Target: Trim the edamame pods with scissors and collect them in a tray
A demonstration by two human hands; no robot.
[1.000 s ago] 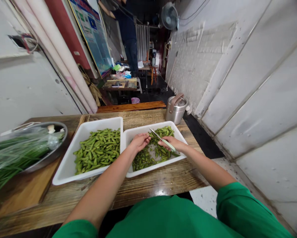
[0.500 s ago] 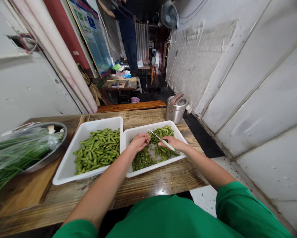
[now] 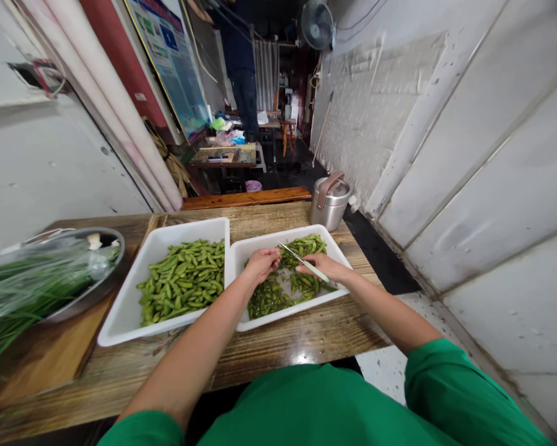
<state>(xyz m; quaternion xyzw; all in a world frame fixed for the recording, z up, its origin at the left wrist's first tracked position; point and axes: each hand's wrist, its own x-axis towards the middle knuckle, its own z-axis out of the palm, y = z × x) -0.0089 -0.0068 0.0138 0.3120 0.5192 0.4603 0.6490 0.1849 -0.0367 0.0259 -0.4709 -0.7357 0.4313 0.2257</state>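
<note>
My right hand (image 3: 322, 265) is closed around pale-green-handled scissors (image 3: 313, 270), their metal blades pointing up and left toward my left hand. The fingertips of my left hand (image 3: 263, 265) are pinched together near the blade tips; what they hold is too small to make out. Both hands are above the right white tray (image 3: 237, 272), where green edamame pods (image 3: 266, 298) lie around a bare patch of tray bottom. To the left, a second white tray (image 3: 124, 303) holds a heap of edamame pods (image 3: 185, 279).
A lidded steel pot (image 3: 329, 207) stands behind the right tray. On the wooden table's (image 3: 241, 347) left are a cutting board (image 3: 59, 359) and a metal bowl (image 3: 80, 303) with bagged green stalks (image 3: 27, 291). A person (image 3: 241, 68) stands at the back; a bench (image 3: 248, 198) lies beyond the table.
The view has shifted very slightly. Both hands and the scissors keep nearly the same place over the right tray. The person at the back has lowered an arm a little.
</note>
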